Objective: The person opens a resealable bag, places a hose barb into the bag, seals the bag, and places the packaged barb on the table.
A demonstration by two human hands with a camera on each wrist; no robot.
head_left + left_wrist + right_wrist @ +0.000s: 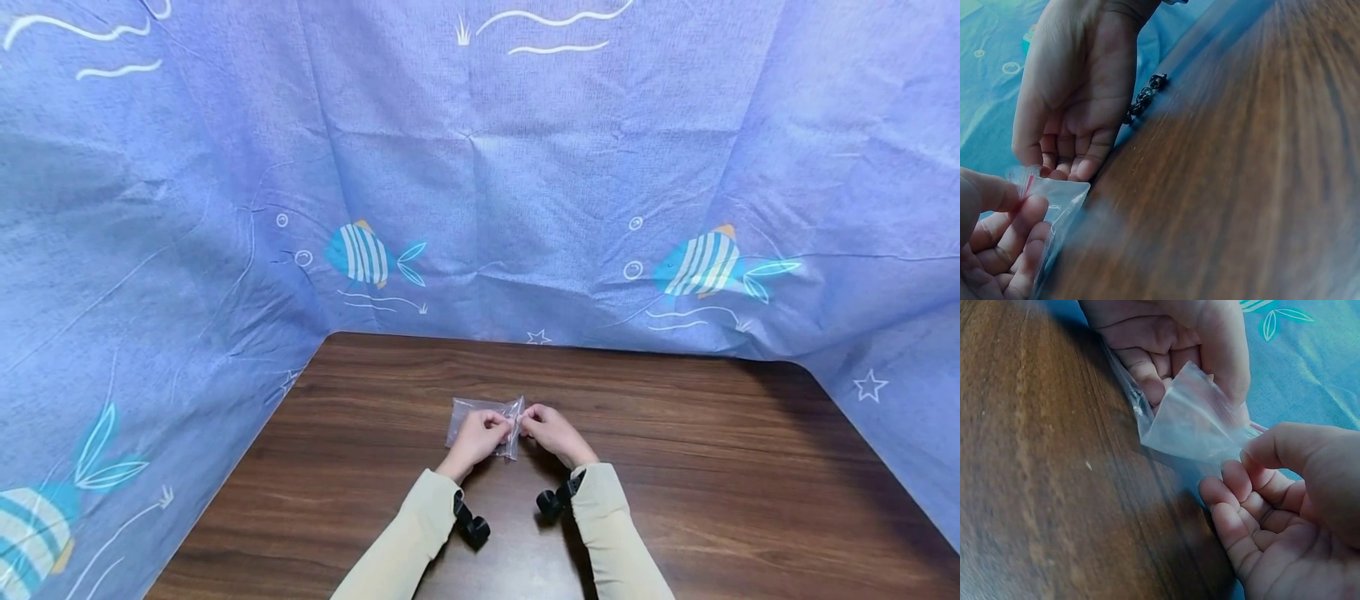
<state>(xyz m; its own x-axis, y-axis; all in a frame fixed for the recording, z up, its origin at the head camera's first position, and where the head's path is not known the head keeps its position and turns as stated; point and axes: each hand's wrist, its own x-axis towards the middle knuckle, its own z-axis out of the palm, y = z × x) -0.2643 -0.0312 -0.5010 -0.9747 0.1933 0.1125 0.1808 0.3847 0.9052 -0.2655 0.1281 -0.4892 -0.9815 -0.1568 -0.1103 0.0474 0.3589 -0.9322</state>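
Note:
A small clear zip bag (pixel 462 412) with a red line along its mouth is held just above the table. My left hand (pixel 474 438) pinches it between thumb and forefinger near the red line, plain in the left wrist view. Opposite, my right hand (pixel 553 434) pinches the mouth edge with thumb and forefinger, its other fingers curled. In the right wrist view the bag (pixel 1188 422) spreads between both hands, with a loose corner standing up. I cannot make out anything inside it.
A brown wood-grain table (pixel 720 467) extends around both hands. Blue cloth (pixel 525 183) printed with fish hangs behind it and along its sides. A black wrist camera (pixel 472 527) is strapped below the left hand, another wrist camera (pixel 551 503) below the right.

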